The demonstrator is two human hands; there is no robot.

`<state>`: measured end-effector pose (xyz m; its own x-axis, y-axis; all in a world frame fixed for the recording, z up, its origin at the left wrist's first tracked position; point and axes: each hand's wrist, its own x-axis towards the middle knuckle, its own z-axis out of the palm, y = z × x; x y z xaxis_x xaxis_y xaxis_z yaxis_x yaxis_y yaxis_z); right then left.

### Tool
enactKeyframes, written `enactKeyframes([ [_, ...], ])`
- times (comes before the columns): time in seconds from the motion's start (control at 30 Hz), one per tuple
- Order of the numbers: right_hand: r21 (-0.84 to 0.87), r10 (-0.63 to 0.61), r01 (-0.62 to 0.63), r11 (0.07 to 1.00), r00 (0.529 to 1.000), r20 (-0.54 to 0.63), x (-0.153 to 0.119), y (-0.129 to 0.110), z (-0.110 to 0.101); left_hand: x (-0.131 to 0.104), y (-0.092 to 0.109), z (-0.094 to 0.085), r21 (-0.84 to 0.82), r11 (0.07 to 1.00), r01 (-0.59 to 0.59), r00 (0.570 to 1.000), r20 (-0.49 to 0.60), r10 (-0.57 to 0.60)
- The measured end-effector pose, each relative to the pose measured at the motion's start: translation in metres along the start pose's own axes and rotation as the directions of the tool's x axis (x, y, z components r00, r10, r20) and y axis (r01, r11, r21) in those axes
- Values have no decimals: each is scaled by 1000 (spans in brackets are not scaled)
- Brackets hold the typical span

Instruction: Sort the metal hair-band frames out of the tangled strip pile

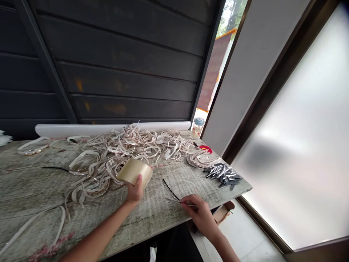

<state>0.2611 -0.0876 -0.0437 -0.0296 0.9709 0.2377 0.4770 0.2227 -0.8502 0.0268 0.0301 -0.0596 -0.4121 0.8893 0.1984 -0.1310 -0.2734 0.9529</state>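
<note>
My left hand [135, 191] is closed around a wide roll of tan packing tape [134, 171], thumb on its side, above the table. My right hand [200, 211] is pinched near the table's front edge. From its fingertips a thin, pointed metal tool [173, 200] sticks out to the left; its kind is not clear. A narrow curved black strip [170, 189] with a shiny edge runs up and left from those same fingertips. Whether the fingers grip the strip or only touch it, I cannot tell.
Tangled white and clear strips [133, 142] cover the rear of the wooden table [152, 218]. Dark shiny strips [223, 174] are heaped at the right corner, near a bundle of pale strips [200, 159] and a red disc [205, 149]. Behind stand a white roll [81, 130] and a blue-lidded bottle [197, 127].
</note>
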Motion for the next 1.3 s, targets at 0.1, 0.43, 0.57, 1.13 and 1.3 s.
enactKeyframes([
  [0.1,245,126,-100,964,987,-95,16,-1,-4,0,4,0,12,1000,28,1000,-7,-28],
  [0.43,727,319,-90,681,930,-183,62,17,-20,-5,15,-5,-1,1000,3,971,239,-3],
  [0.57,604,291,-97,791,928,-233,78,24,-19,-8,22,-3,-25,1000,-10,947,321,17],
  [1.13,-150,-121,132,980,989,79,56,2,19,-8,15,-2,32,999,-29,967,253,20],
  [1.3,-358,-210,288,888,947,243,8,-7,32,-12,20,-1,0,1000,-30,913,408,27],
])
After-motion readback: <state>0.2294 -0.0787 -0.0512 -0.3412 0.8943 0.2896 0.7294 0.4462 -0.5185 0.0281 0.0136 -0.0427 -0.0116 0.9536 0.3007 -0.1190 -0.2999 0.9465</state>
